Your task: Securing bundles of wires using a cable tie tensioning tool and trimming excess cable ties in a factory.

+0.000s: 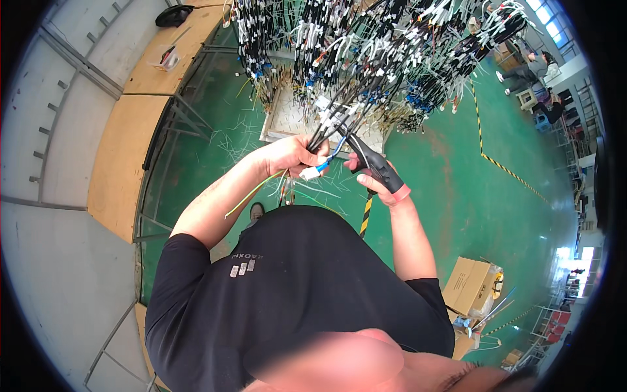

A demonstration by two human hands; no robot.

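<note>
My left hand (295, 155) is closed around a bundle of black cables of a wire harness (319, 138). Below its fingers stick out a white connector (309, 174) with a blue sleeve and a loose yellow-green wire (253, 195). My right hand (375, 170) wears a black glove with a red cuff that leaves some fingers bare. Its gloved fingers stretch toward the cables beside the white connectors (336, 117), with the thumb held apart. Whether those fingertips touch the cables is hard to see.
A dense mass of hanging harnesses (366, 46) fills the far side, above a pale tray (281, 124). Wooden tables (124, 163) stand at left, one with a plastic tub (168, 60). Wire scraps (232, 140) litter the green floor. Cardboard boxes (467, 284) lie at right; people (529, 72) sit far right.
</note>
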